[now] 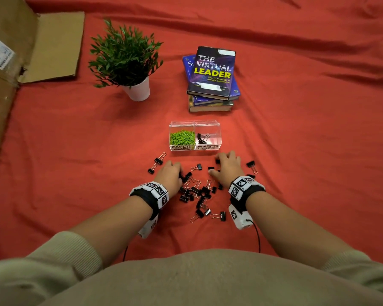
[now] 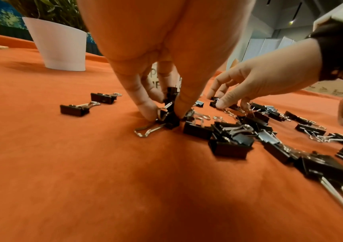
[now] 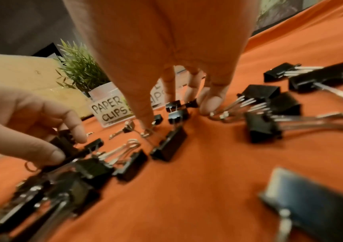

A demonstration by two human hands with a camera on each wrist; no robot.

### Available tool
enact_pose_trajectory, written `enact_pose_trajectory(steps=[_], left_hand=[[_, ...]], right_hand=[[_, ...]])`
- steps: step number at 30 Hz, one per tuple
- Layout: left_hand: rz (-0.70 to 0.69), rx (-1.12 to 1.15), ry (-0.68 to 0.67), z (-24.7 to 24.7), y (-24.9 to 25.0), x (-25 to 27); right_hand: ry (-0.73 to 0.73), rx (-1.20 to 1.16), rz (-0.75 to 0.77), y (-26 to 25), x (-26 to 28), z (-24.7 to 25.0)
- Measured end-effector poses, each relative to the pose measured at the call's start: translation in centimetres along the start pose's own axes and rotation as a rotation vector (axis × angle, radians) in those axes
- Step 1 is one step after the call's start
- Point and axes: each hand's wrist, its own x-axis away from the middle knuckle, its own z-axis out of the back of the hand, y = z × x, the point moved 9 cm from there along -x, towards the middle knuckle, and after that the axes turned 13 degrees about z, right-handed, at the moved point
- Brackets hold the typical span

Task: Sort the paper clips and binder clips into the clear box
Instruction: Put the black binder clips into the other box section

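The clear box [image 1: 216, 129] has two labelled halves: green paper clips [image 1: 182, 137] fill the left one, a few binder clips [image 1: 202, 138] lie in the right one. Several black binder clips [image 1: 195, 192] are scattered on the red cloth in front of it. My left hand [image 1: 180, 173] is down at the pile's left edge; in the left wrist view its thumb and fingers [image 2: 145, 108] pinch binder clips [image 2: 169, 117]. My right hand [image 1: 215, 165] is clawed over small clips [image 3: 174, 106] near the box, thumb on a wire handle [image 3: 146, 133].
A potted plant [image 1: 139, 90] stands at the back left, and a stack of books [image 1: 212, 76] sits behind the box. A cardboard box [image 1: 7, 62] lines the left edge. Stray clips lie left [image 1: 157, 164] and right [image 1: 251, 164] of the hands.
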Motion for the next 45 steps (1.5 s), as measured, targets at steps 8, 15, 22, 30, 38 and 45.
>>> enact_pose_trajectory(steps=[8,15,22,30,38,45], left_hand=[[-0.007,0.08,-0.019,0.7,0.7,0.0],[-0.147,0.252,0.071,5.6,7.2,-1.2],[-0.159,0.233,0.116,8.0,11.8,-5.6],[-0.219,0.162,0.106,6.5,11.3,-4.7],[-0.213,0.001,0.027,0.7,6.9,-1.2],[-0.305,-0.201,-0.005,-1.5,6.9,-0.6]], right_hand=[[-0.08,-0.036,0.139,-2.3,-0.1,-1.2],[-0.009,-0.473,-0.038,0.5,0.0,-1.0],[0.092,-0.792,-0.101,1.4,-0.5,4.0],[0.198,-0.746,0.035,-1.0,-5.3,9.5],[0.162,-0.239,0.198,-5.0,-7.4,9.0],[0.175,-0.201,0.277,-4.3,-5.3,9.4]])
